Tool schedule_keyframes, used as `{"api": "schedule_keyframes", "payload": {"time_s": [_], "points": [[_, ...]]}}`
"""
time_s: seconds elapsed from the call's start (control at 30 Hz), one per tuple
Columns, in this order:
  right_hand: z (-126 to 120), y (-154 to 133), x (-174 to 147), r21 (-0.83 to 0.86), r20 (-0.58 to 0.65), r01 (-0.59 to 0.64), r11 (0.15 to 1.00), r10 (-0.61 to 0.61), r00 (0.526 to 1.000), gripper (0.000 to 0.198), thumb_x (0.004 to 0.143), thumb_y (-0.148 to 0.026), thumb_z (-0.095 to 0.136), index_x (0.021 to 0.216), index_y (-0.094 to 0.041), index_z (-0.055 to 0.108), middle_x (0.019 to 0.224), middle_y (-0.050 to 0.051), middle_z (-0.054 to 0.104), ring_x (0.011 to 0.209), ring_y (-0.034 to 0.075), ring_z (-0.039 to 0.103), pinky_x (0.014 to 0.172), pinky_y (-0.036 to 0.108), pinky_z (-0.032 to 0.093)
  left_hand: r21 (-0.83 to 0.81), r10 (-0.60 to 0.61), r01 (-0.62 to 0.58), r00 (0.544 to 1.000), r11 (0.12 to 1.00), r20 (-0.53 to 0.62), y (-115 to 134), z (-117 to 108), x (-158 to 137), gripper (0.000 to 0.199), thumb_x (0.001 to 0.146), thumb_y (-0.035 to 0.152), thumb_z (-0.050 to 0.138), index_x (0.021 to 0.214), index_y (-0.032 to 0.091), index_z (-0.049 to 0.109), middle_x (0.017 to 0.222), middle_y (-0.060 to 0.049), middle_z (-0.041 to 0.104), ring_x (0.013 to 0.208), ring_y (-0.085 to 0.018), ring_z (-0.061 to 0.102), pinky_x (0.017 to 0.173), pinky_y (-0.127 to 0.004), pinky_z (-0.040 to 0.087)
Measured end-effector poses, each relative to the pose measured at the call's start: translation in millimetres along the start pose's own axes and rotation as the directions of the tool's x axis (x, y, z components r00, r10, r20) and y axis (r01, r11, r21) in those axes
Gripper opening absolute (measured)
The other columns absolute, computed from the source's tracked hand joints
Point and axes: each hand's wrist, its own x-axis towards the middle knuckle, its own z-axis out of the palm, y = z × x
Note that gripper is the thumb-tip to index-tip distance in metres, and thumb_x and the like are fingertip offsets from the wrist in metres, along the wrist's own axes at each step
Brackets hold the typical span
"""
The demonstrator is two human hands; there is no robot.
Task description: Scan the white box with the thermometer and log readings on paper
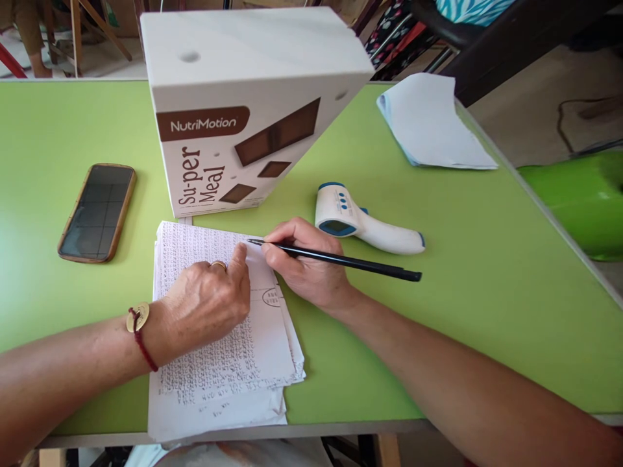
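Note:
A stack of white sheets (228,363) covered in dense handwriting lies on the green table (462,305) near its front edge. My left hand (204,301), with a ring and a red cord bracelet, rests flat on the top sheet, fingers together, pressing it down. My right hand (304,259) holds a thin black pen (341,261) at the sheet's upper right corner. The pen's tip points left, close to my left forefinger.
A white NutriMotion box (243,110) stands just behind the papers. A dark phone (97,212) lies to the left, a white and blue infrared thermometer (365,224) to the right. Folded white paper (433,126) sits at the far right corner. A green chair (579,198) stands beyond the table's right edge.

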Motion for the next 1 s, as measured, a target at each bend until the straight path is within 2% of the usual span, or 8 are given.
{"api": "schedule_keyframes", "payload": {"time_s": [0.13,0.43,0.73,1.0], "points": [[0.0,0.2,-0.1,-0.014,-0.012,-0.004,1.000,0.004,1.000,0.011,0.076,-0.024,0.058,0.066,-0.023,0.053,0.053,-0.005,0.056,0.047,0.010,0.049,0.045,0.024,0.042,0.010,0.005,-0.006,1.000,1.000,0.022,0.2,-0.9,-0.1,0.037,0.077,-0.006,0.036,0.100,-0.001,0.065,0.120,-0.027,0.060,0.051,-0.014,0.059,0.039,-0.026,0.048],[0.2,-2.1,0.2,-0.025,-0.006,0.028,0.999,-0.028,1.000,0.013,0.076,-0.021,0.057,0.066,-0.024,0.050,0.052,-0.006,0.053,0.046,0.010,0.048,0.044,0.024,0.041,-0.006,-0.022,0.022,0.997,1.000,-0.080,0.0,0.3,0.8,0.039,0.074,-0.007,0.035,0.092,0.000,0.068,0.113,-0.025,0.065,0.044,-0.016,0.056,0.035,-0.028,0.047],[0.1,1.0,0.2,0.008,-0.049,-0.017,1.000,0.017,0.999,0.011,0.074,-0.021,0.058,0.065,-0.023,0.053,0.053,-0.005,0.055,0.046,0.010,0.048,0.044,0.024,0.040,0.014,-0.002,0.003,0.999,1.000,-0.041,-1.0,-0.4,-0.3,0.038,0.075,-0.007,0.035,0.095,-0.001,0.067,0.113,-0.025,0.064,0.045,-0.014,0.055,0.037,-0.026,0.048],[0.1,0.6,1.0,0.000,-0.023,0.022,1.000,-0.022,0.999,0.012,0.076,-0.021,0.057,0.064,-0.022,0.053,0.052,-0.006,0.054,0.045,0.009,0.048,0.043,0.022,0.040,-0.006,-0.013,0.013,0.998,1.000,-0.059,-0.5,0.7,-0.1,0.037,0.074,-0.006,0.036,0.094,-0.001,0.067,0.114,-0.025,0.064,0.045,-0.015,0.056,0.035,-0.027,0.048]]}}
